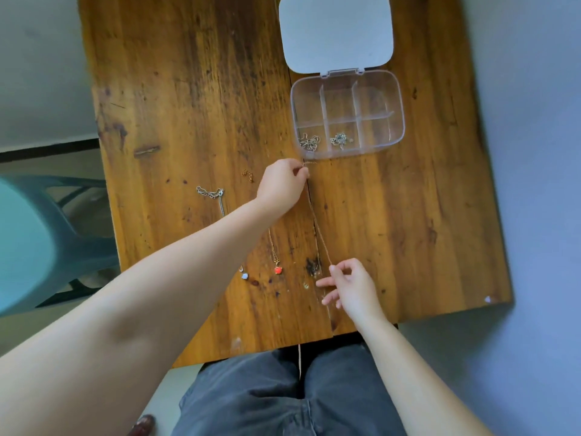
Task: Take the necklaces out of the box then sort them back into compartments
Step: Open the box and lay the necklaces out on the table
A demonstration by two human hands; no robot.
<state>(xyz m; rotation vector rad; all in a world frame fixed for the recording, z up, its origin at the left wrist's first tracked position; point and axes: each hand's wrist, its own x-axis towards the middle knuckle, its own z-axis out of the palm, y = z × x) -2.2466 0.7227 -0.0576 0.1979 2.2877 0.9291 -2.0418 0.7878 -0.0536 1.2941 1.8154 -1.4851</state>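
A clear plastic compartment box lies open on the wooden table, its white lid folded back. Two near compartments each hold a silver necklace, the second necklace in the middle one. A thin gold chain is stretched taut between my hands. My left hand pinches its far end just in front of the box. My right hand pinches its near end. On the table lie a silver chain, a gold chain with a red pendant and a pale blue pendant.
The wooden table has a seam down its middle. A small gold clasp piece lies left of my left hand. A teal plastic chair stands at the table's left. My legs in grey trousers are under the near edge.
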